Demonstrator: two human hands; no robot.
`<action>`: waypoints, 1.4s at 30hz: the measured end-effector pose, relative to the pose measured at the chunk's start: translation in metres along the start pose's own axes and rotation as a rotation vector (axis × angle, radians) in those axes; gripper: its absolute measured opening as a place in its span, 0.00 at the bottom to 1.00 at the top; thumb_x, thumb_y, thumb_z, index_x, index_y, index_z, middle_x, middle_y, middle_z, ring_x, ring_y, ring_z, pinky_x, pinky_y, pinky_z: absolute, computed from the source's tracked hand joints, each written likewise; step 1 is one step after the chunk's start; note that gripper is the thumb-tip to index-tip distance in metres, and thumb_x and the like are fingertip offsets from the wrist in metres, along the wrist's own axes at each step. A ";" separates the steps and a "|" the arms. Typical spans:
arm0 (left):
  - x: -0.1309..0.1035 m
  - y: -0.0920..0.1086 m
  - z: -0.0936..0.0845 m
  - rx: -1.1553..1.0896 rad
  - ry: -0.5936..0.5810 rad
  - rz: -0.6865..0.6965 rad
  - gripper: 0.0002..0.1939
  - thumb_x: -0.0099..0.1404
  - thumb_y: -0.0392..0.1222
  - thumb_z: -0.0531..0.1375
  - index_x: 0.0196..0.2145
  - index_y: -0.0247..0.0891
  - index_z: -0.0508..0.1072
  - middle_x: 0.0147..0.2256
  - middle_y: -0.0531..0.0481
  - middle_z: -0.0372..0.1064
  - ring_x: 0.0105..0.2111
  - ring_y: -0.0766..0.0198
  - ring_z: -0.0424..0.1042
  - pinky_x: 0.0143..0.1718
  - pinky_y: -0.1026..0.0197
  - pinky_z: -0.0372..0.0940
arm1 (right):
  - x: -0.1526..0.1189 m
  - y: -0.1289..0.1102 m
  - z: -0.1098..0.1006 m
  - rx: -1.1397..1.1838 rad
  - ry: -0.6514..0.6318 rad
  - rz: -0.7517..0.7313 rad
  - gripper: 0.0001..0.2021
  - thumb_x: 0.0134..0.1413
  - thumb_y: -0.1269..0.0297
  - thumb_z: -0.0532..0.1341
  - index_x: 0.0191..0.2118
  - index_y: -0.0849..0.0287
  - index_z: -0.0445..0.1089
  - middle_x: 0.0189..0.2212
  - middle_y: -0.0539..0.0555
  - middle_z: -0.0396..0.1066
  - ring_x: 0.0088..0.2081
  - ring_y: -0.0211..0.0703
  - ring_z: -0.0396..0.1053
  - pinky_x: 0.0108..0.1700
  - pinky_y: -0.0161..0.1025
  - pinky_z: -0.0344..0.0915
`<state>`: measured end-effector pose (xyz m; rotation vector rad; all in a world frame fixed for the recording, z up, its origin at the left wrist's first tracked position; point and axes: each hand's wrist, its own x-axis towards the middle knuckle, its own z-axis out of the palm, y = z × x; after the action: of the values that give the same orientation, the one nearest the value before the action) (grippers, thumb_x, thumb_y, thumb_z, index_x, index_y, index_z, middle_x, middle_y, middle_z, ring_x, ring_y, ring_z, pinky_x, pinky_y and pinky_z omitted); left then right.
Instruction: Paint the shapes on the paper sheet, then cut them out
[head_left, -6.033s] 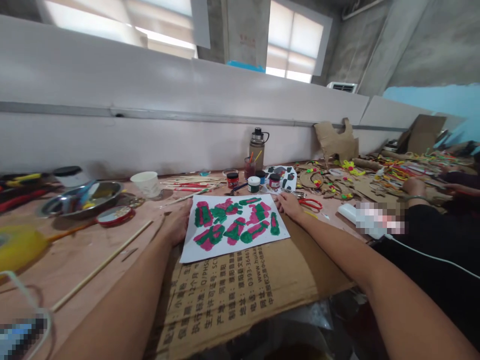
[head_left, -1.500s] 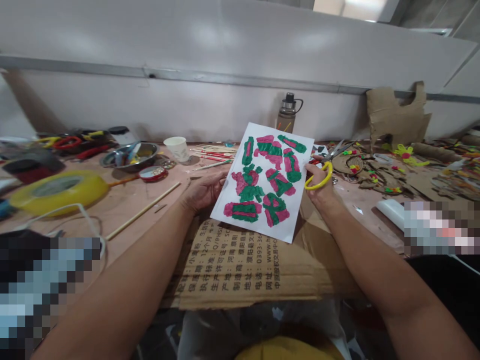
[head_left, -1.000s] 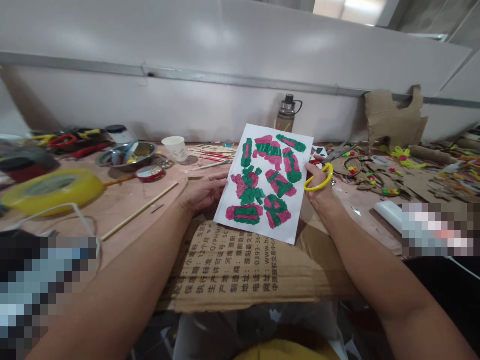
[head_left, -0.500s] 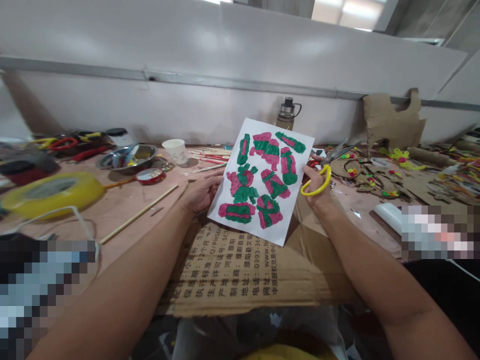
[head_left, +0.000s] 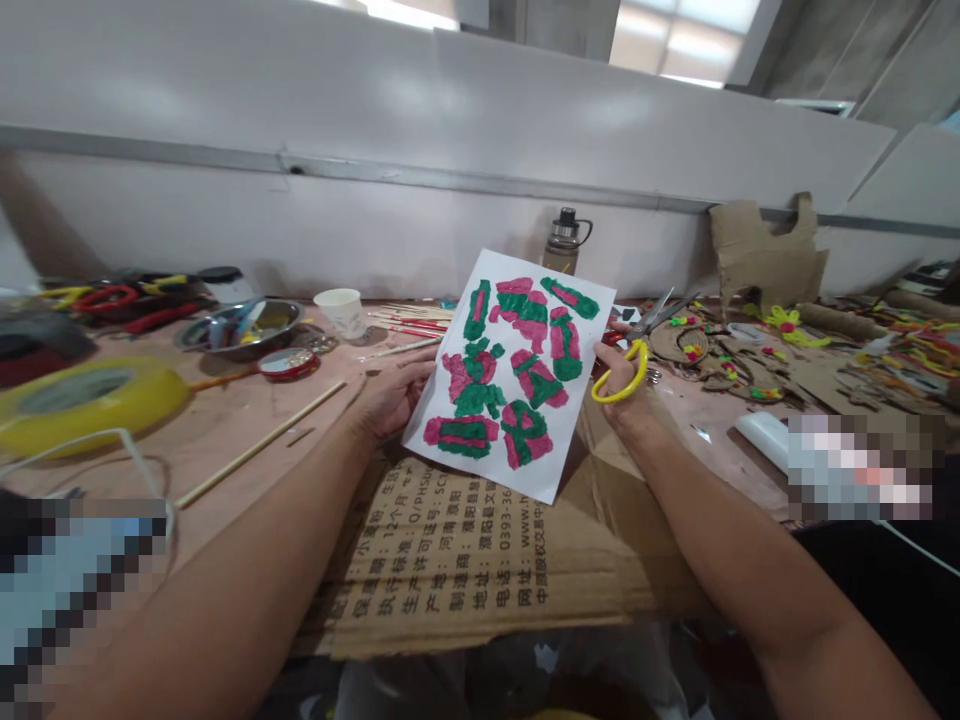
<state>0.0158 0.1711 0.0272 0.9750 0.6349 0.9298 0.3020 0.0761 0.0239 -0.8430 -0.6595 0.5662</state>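
A white sheet of paper [head_left: 501,400] with pink and green painted shapes is held up, tilted, over a printed cardboard sheet [head_left: 450,560]. My left hand [head_left: 394,397] is closed on the sheet's left edge, its fingertips partly behind the paper. At the right edge, my right hand [head_left: 624,377] grips the paper, and yellow-handled scissors [head_left: 642,372] hang on the same hand with their blades pointing away to the upper right.
Behind the paper stands a bottle [head_left: 564,240]. To the left are a paper cup [head_left: 341,312], a metal bowl [head_left: 244,330], yellow tape [head_left: 90,395] and a wooden stick [head_left: 262,443]. Cardboard pieces and colourful crafts [head_left: 694,345] lie at the right, near a white device [head_left: 766,437].
The view has shifted slightly, so the paper and both hands appear a little further left and lower. Both hands keep their hold on the paper.
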 end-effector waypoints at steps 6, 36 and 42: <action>0.001 0.001 -0.001 0.018 0.000 -0.016 0.19 0.58 0.26 0.68 0.46 0.36 0.85 0.41 0.45 0.87 0.31 0.57 0.85 0.33 0.64 0.80 | -0.006 -0.002 0.008 0.013 0.038 0.022 0.19 0.41 0.64 0.72 0.41 0.48 0.70 0.33 0.46 0.82 0.32 0.46 0.81 0.31 0.41 0.78; -0.002 0.005 -0.001 0.043 0.016 0.003 0.21 0.57 0.26 0.68 0.48 0.37 0.87 0.41 0.44 0.87 0.33 0.56 0.85 0.34 0.63 0.80 | -0.001 0.005 0.001 -0.015 -0.014 0.046 0.19 0.41 0.63 0.74 0.39 0.49 0.67 0.31 0.45 0.79 0.31 0.44 0.78 0.30 0.38 0.74; -0.001 0.004 -0.003 0.056 0.003 0.010 0.21 0.57 0.27 0.69 0.48 0.40 0.86 0.42 0.47 0.87 0.35 0.56 0.86 0.36 0.62 0.82 | -0.001 0.005 0.004 -0.015 -0.011 0.063 0.18 0.39 0.63 0.74 0.37 0.50 0.68 0.30 0.45 0.79 0.29 0.42 0.76 0.28 0.37 0.71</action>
<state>0.0115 0.1723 0.0294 1.0276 0.6622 0.9265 0.2976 0.0800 0.0213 -0.8772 -0.6500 0.6241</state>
